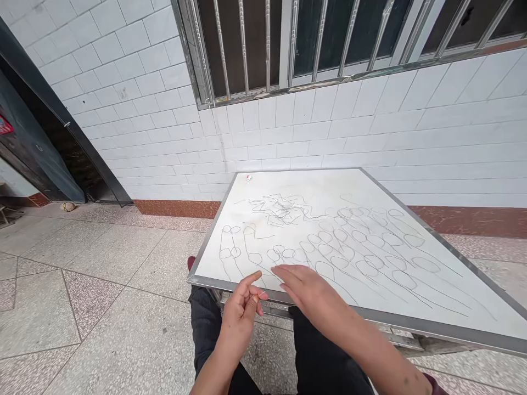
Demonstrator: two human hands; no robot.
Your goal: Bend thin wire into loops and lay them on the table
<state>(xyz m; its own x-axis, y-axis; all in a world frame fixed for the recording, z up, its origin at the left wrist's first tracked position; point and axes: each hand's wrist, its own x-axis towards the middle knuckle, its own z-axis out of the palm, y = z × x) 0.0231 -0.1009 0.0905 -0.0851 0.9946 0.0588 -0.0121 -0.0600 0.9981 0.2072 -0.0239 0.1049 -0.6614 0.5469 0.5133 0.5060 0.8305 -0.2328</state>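
Two bare hands rest apart at six o'clock by the steel-rimmed white bench (300, 184): left hand (241, 321) curled, right hand (307, 293) spread flat.

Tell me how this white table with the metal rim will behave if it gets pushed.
The white table will probably feel stiff, since a metal rim frames its top and a metal crossbar runs beneath it. It is likely fairly heavy for its size. On the tiled floor it may slide rather than tip, though its feet are hidden.
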